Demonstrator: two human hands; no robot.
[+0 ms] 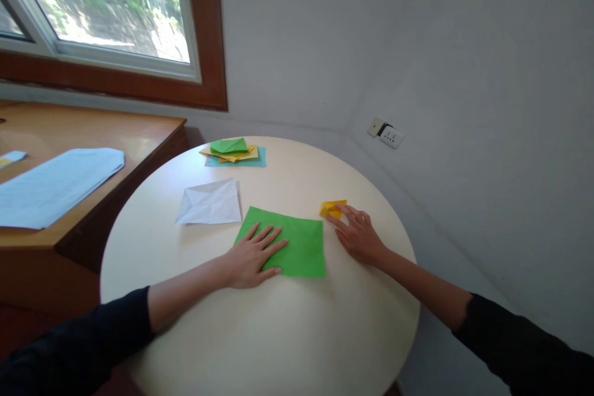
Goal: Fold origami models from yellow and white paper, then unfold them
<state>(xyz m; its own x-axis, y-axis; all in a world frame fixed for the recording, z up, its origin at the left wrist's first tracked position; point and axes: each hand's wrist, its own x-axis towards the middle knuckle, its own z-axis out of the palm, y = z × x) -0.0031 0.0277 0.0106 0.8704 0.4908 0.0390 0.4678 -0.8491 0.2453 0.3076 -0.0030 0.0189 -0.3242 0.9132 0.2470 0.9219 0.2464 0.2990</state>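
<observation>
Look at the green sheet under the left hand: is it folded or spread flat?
Spread flat: the green sheet lies as one open square on the table, left hand pressing it.

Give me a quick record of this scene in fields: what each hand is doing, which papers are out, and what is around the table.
Left hand: left hand lies flat, fingers spread, on the green sheet
Right hand: right hand rests on the table, fingertips touching the small yellow folded piece
Other papers: creased white sheet behind the green one; paper stack of green, yellow and blue at the far edge
Surface: round cream table
Surroundings: wooden desk with pale papers at left, window above it, wall socket
</observation>
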